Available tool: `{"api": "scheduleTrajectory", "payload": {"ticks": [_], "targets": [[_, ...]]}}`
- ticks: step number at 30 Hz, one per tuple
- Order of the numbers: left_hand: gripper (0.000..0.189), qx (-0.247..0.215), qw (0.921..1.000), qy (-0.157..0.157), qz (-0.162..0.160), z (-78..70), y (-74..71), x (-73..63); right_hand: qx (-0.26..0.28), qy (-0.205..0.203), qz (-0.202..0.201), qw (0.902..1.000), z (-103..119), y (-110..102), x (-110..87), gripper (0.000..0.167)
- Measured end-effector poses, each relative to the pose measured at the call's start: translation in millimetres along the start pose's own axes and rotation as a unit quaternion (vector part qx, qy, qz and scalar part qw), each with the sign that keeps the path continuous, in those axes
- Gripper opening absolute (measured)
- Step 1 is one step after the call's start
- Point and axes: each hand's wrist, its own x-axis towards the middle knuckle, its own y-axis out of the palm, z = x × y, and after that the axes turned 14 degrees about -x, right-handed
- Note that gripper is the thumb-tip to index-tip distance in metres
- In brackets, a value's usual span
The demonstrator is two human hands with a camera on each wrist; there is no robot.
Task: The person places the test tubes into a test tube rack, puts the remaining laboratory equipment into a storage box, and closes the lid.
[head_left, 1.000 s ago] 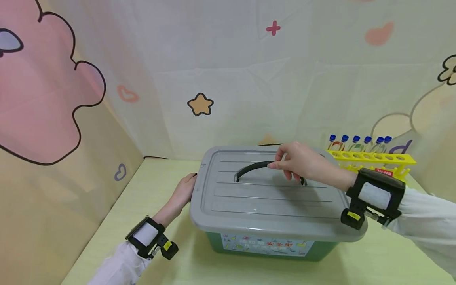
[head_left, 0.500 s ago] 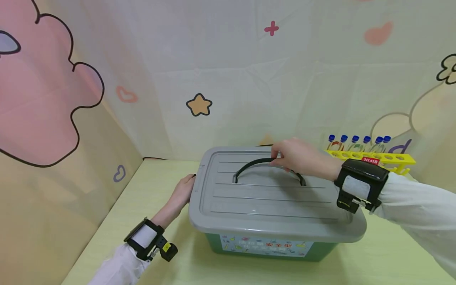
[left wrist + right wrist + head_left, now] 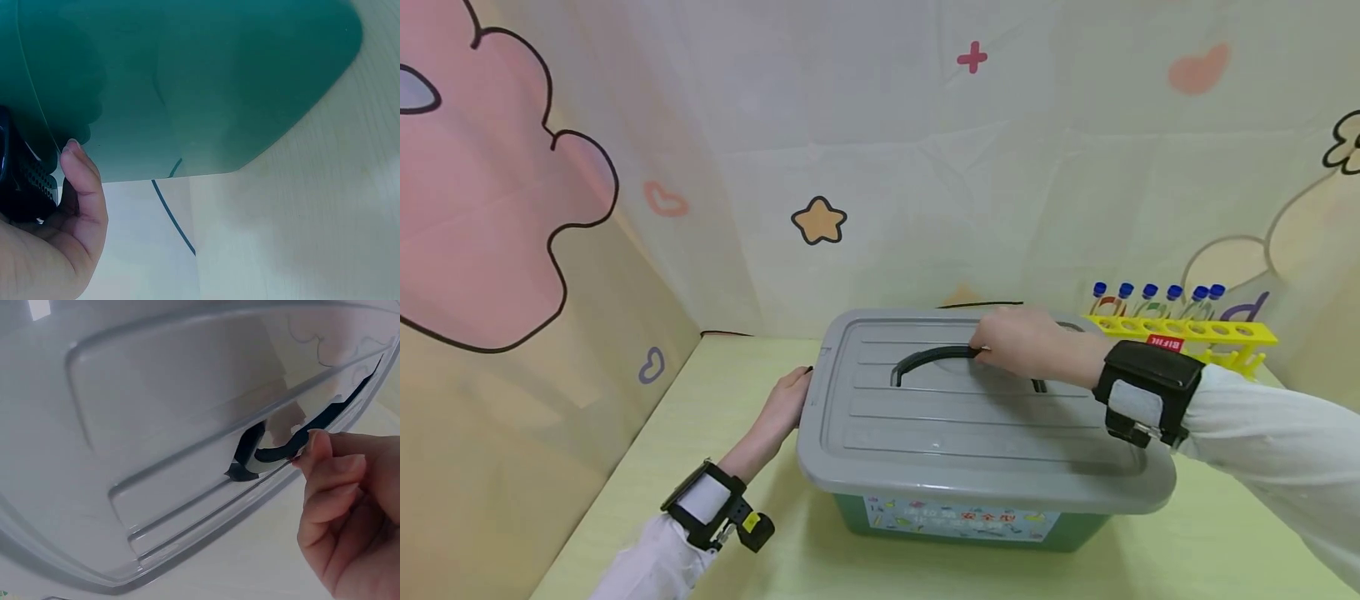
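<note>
A grey-lidded storage box [image 3: 936,421] with a green translucent body [image 3: 200,87] stands on the table. An arched black carry handle [image 3: 936,355] rises from the lid. My right hand [image 3: 1017,340] pinches that handle right of its middle; the right wrist view shows thumb and fingertips [image 3: 320,445] on it, the other fingers curled. At the box's left end, my left hand [image 3: 786,398] holds a black perforated side latch [image 3: 25,178]. Its thumb [image 3: 81,165] is bent against the green wall, while the other fingers are mostly hidden by the latch.
Behind the box's right end stands a yellow test tube rack [image 3: 1187,329] with several blue-capped tubes [image 3: 1150,296]. A patterned cloth backdrop [image 3: 925,192] closes off the back and left. The pale table [image 3: 760,350] extends around the box.
My right hand has turned and closed more firmly around the carry handle, which was raised a little and has sunk again. My left hand and the box stay in place.
</note>
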Motion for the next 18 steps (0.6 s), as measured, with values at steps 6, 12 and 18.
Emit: {"api": "scheduleTrajectory", "payload": {"ticks": [6,12,18], "targets": [[0.032,0.002,1.0000,-0.002,-0.004,-1.2,1.2,-0.5,0.028,-0.016,0.021,0.9992,0.1,-0.8,-4.0,0.010],[0.032,0.001,1.0000,-0.007,-0.003,-1.0,1.1,-1.0,0.070,-0.005,0.052,0.9962,-4.5,-5.7,-7.2,0.021],[0.033,0.004,1.0000,-0.006,-0.002,-0.8,0.5,-0.3,0.148,0.031,0.034,0.9879,-22.9,-20.0,-23.0,0.024]]}}
